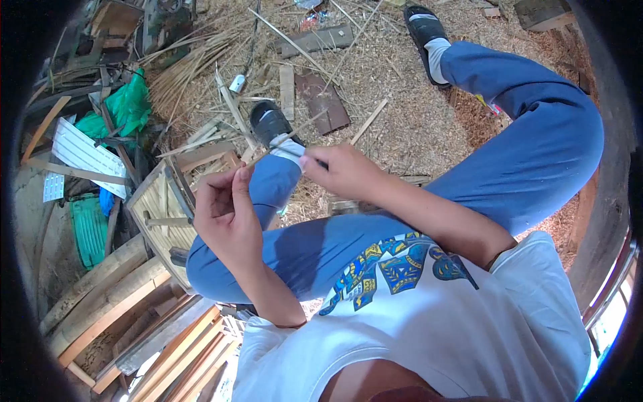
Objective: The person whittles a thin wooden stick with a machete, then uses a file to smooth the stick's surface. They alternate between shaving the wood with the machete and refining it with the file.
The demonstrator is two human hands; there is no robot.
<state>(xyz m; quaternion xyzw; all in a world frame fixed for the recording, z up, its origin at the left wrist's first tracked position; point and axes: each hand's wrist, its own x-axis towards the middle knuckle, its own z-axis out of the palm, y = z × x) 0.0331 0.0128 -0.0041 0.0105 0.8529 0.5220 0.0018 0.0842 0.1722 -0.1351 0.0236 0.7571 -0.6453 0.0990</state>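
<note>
My left hand [228, 204] is closed, pinching the near end of a thin wooden stick [264, 155] between thumb and fingers. The stick slants away up and to the right, over my left shoe. To the right, my right hand [338, 171] is closed around a knife [292, 152]; a bit of its dark handle shows by the fingers. The narrow grey blade points left and crosses close to the stick. Both hands are held over my lap and left lower leg, in blue trousers [321, 244].
Wood shavings cover the ground [382, 87], with loose slats and a brown board [323, 104]. A wooden frame [164, 208] stands beside my left knee. At far left lie a green plastic bag [127, 104] and a white panel [87, 154]; stacked planks [181, 355] lie below.
</note>
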